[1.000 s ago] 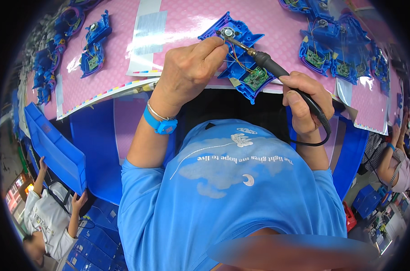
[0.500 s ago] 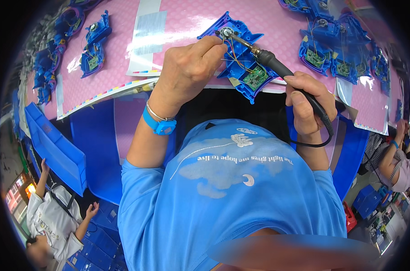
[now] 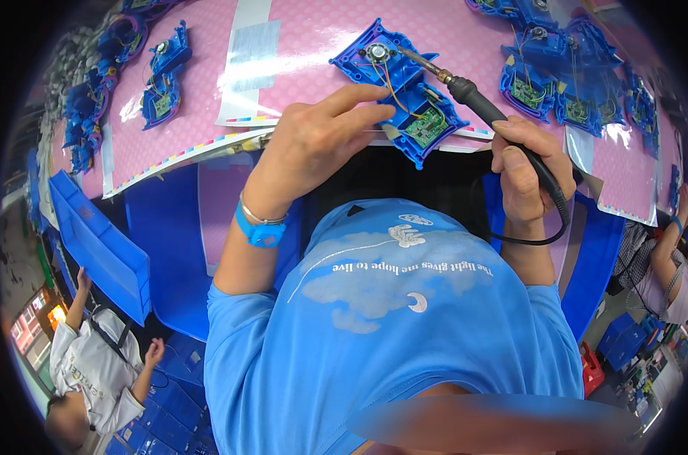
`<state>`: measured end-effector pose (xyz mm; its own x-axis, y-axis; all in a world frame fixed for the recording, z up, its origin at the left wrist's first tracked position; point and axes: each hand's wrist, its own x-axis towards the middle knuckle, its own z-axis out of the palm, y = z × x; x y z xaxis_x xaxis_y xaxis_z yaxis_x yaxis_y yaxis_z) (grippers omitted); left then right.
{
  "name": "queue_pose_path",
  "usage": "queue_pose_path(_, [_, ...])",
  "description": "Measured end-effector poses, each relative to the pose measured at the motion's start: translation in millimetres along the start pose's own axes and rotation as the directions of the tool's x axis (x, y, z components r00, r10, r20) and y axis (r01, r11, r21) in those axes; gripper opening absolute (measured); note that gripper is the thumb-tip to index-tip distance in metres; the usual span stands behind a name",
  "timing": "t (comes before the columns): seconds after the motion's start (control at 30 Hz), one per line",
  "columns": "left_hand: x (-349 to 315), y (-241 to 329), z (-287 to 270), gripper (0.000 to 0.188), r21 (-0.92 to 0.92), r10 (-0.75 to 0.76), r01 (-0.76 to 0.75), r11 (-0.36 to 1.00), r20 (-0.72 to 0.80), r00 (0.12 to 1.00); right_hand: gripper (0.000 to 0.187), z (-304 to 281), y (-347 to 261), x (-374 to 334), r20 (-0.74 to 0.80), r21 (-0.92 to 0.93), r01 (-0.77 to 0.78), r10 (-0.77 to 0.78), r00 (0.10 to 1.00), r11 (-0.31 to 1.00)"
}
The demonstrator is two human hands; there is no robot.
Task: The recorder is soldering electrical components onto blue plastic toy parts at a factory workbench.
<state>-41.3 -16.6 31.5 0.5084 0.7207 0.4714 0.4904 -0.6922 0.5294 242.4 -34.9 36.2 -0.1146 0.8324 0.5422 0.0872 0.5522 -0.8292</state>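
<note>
- Opened blue casing (image 3: 365, 70) lies between 12 and 1 o'clock in the view, its two halves spread on the worktable near the front edge.
- A pink-covered worktable (image 3: 306, 57) sweeps across the scene from 10 to 2 o'clock.
- A co-worker in a white shirt (image 3: 94, 371) appears at 8 o'clock.
- A deep blue bin (image 3: 166, 243) sits at 9 o'clock, with a tilted blue tray (image 3: 101, 246) just beyond.
- Similar casings (image 3: 179, 49) rest at 10 and 2 o'clock.
- The left hand (image 3: 321, 140) reaches in from the casing's 8 o'clock, index and middle fingers parted at its edge; whether they grip anything cannot be told.
- The right hand (image 3: 534, 167), at the casing's 4 o'clock, grasps a soldering iron by its black handle.
- The soldering iron (image 3: 484, 106) points toward 10 o'clock, its tip beside the round metal part, at that part's 3 o'clock.
- A blue wristband (image 3: 262, 231) circles the left wrist.
- A green circuit board (image 3: 427, 127) occupies the casing's half toward 5 o'clock.
- A round metal part (image 3: 378, 51) is seated toward 11 o'clock.
- Thin wires (image 3: 390, 82) run between the halves.
</note>
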Motion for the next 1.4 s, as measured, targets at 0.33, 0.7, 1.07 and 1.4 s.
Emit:
queue_pose_path(0.33, [11,-79,-78,0.027,0.407,0.064,-0.124,0.905,0.157,0.985,0.028,-12,-12,-13,-0.050,0.048,0.041,-0.038,0.998,0.998])
queue_pose_path(0.7, [-5,-89,-162,0.023,0.698,0.028,0.136,0.703,-0.217,0.976,0.027,-14,-12,-12,-0.116,-0.039,0.000,-0.004,0.993,0.999])
queue_pose_path(1.07, [170,-67,96,0.042,0.222,0.311,-0.301,0.927,-0.010,0.950,0.025,-45,10,-1,-0.406,0.089,0.084,-0.041,0.913,0.993])
queue_pose_path(1.4, [129,-18,61,0.025,0.363,0.042,-0.082,0.928,0.117,0.992,0.031,-50,12,-5,-0.385,-0.007,-0.007,0.004,0.923,1.000])
